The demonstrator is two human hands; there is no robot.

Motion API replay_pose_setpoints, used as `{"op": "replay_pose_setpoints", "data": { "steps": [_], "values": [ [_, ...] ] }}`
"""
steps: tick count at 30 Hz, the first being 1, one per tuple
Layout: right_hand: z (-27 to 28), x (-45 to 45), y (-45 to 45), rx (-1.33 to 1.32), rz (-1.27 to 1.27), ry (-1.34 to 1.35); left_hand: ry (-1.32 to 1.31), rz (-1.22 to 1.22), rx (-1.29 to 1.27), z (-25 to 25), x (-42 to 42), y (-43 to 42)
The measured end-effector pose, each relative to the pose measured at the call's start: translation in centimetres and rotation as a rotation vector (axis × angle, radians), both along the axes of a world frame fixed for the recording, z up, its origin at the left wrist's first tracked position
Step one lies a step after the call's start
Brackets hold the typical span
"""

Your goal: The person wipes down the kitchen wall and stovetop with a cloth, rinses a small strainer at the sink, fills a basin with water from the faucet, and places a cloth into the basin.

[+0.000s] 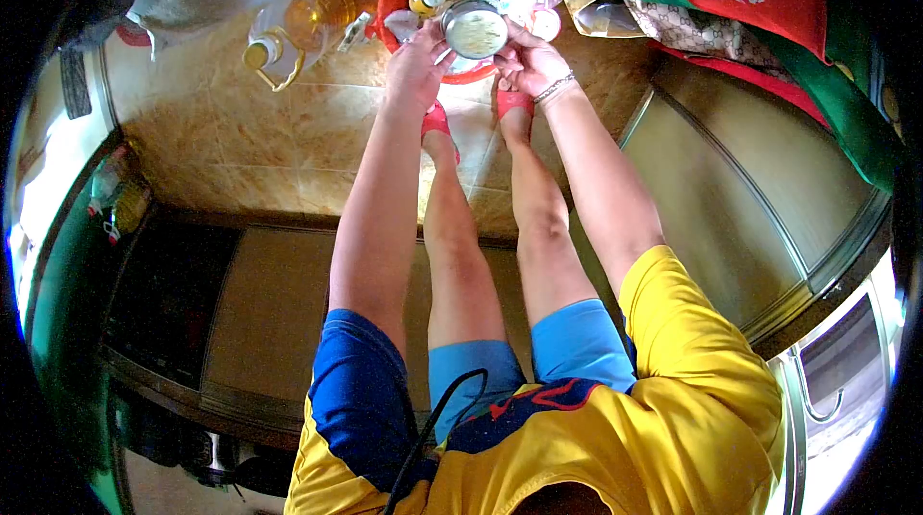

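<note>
Container [476,31], round with a silvery rim and pale inside, is clamped between your left hand [417,65] and right hand [535,65], one at each side, above a red basin [389,10]. To the left, an oil jug [320,17] is on the tiled floor [260,135]; your red slippers [515,103] are nearer.

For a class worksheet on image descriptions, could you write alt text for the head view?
A person's left hand and right hand hold a round silver-rimmed container, pale in the middle, partly hiding a red tub. To the left is a handled plastic jug of amber liquid.
</note>
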State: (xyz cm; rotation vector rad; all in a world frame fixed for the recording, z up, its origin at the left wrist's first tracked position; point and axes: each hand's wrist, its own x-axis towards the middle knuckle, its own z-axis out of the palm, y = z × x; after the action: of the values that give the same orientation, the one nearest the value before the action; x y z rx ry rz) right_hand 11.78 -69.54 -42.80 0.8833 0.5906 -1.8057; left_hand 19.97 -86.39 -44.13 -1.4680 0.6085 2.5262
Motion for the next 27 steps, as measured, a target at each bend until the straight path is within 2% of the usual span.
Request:
{"op": "replay_pose_setpoints", "data": {
  "steps": [1, 2, 5, 6, 7, 13, 15, 17, 20, 21, 23, 25, 26, 27],
  "values": [
    [0.6, -0.1, -0.4, -0.155, -0.111, -0.029, 0.005, -0.024, -0.011, 0.2, 0.0, -0.2],
    [1.0, -0.5, -0.8, 0.158, -0.166, -0.177, 0.01, -0.048, -0.022, 0.4, -0.1, -0.3],
    [2.0, -1.7, -3.1, 0.235, -0.169, -0.2, -0.008, -0.086, -0.036, -0.2, 0.3, -0.6],
    [-1.6, -1.3, -2.5, 0.197, -0.03, -0.003, -0.009, -0.087, -0.037, -0.3, 0.3, -0.8],
    [-3.8, -1.5, -2.4, 0.189, 0.049, 0.049, -0.036, -0.108, -0.059, -0.4, 0.3, -1.0],
    [-3.2, -1.1, -2.3, 0.024, -0.132, -0.053, -0.069, -0.111, -0.065, -1.0, 0.7, -1.5],
    [-3.4, -1.1, -2.7, 0.291, -0.061, -0.018, -0.06, -0.12, -0.065, -1.0, 0.8, -1.5],
    [-2.1, -0.4, -2.5, 0.335, 0.021, 0.06, -0.143, -0.111, -0.061, -1.0, 0.7, -1.3],
    [1.3, 1.0, -2.3, 0.27, 0.125, 0.284, -0.139, -0.058, -0.073, 1.5, 1.2, -1.0],
    [4.7, 1.5, -2.9, 0.357, 0.144, 0.368, -0.123, -0.068, -0.083, 2.8, 1.3, -0.9],
    [6.5, 3.1, -2.7, 0.445, 0.352, 0.577, -0.156, -0.018, -0.003, 5.5, 1.6, -0.8],
    [10.1, 4.3, -2.4, 0.543, 0.502, 1.025, -0.11, -0.043, 0.01, 7.4, 2.1, -0.9],
    [12.2, 4.6, -2.0, 0.64, 0.585, 1.347, -0.016, -0.052, 0.05, 9.0, 2.3, -0.9],
    [13.6, 5.3, -1.8, 0.672, 0.558, 1.435, 0.078, -0.063, 0.09, 10.3, 2.2, -0.9]
  ]
}}
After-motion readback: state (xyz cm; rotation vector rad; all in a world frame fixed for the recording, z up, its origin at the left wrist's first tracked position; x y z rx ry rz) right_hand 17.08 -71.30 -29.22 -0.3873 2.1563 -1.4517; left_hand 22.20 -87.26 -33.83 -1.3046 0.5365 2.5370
